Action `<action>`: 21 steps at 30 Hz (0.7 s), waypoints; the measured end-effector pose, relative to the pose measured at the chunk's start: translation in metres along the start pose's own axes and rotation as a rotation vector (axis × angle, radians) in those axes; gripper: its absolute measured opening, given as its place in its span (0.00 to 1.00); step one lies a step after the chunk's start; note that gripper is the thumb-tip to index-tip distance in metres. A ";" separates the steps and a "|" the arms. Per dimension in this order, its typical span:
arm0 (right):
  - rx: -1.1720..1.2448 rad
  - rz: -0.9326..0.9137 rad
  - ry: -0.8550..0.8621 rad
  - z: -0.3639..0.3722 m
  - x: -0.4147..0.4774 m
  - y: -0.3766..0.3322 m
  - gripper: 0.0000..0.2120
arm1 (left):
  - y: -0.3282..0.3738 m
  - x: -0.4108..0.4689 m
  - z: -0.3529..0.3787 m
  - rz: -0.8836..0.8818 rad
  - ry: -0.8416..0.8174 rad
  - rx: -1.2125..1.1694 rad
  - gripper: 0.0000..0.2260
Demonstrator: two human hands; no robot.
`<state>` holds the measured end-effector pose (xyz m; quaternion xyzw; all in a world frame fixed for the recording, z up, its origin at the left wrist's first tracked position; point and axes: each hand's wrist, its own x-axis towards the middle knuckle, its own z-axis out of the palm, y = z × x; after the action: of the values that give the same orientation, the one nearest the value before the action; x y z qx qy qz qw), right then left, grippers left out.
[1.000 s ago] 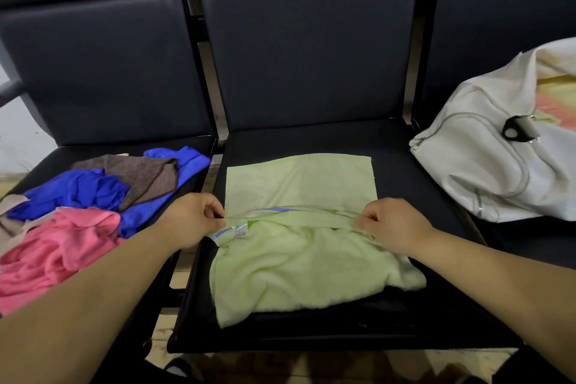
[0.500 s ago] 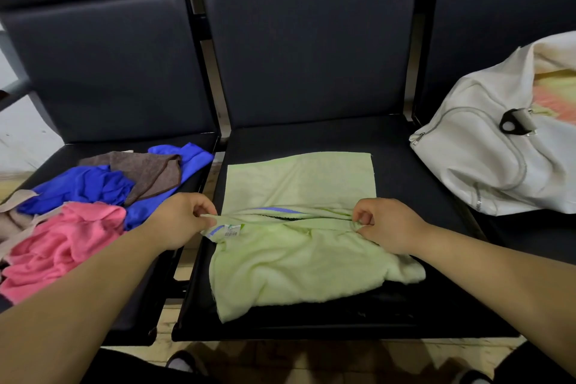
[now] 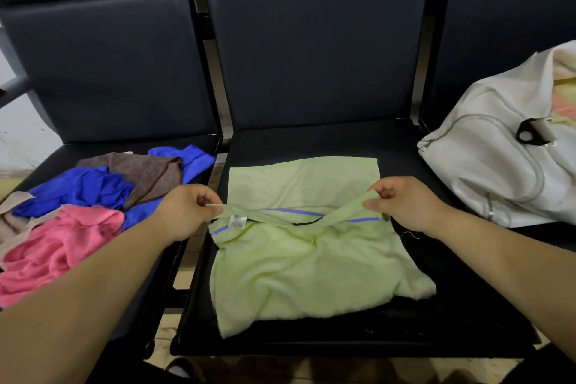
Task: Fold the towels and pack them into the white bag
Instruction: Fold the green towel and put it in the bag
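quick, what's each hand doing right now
left hand: pinching a corner of the green towel
right hand: pinching the towel's other corner

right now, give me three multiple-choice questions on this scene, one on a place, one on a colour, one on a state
1. Where is the white bag relative to the spread towel?
A) to its left
B) to its right
C) on top of it

2. What colour is that towel?
A) pink
B) brown
C) light green

3. What are the left hand and right hand doing?
A) each pinching the towel's edge
B) pressing flat on it
C) holding nothing

Answers:
1 B, the bag lies at the right, apart from the towel.
2 C, the cloth is pale green.
3 A, fingers and thumbs grip the lifted edge at both ends.
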<state>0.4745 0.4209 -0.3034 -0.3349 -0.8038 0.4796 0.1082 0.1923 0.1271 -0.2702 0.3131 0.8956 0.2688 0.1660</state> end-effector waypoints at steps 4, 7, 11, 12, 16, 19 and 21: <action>0.025 0.020 0.099 0.000 0.016 0.005 0.02 | 0.004 0.012 0.005 -0.030 0.036 -0.045 0.03; 0.050 0.018 0.180 0.001 0.028 0.006 0.02 | 0.004 0.022 0.007 -0.051 0.074 -0.062 0.03; 0.149 0.041 0.251 0.001 0.044 0.003 0.04 | 0.006 0.037 0.012 -0.073 0.124 -0.156 0.02; 0.164 0.041 0.250 0.001 0.049 0.002 0.06 | 0.008 0.040 0.013 -0.072 0.131 -0.164 0.02; 0.160 0.026 0.207 -0.004 0.060 0.000 0.16 | 0.012 0.051 0.020 -0.054 0.144 -0.174 0.03; 0.126 0.040 0.245 -0.006 0.067 0.004 0.13 | 0.015 0.063 0.019 -0.037 0.155 -0.203 0.04; 0.098 0.060 0.267 -0.009 0.073 0.005 0.10 | 0.018 0.072 0.017 -0.032 0.174 -0.239 0.04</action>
<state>0.4262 0.4758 -0.3135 -0.4140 -0.7475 0.4723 0.2162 0.1556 0.1923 -0.2826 0.2524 0.8730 0.3971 0.1281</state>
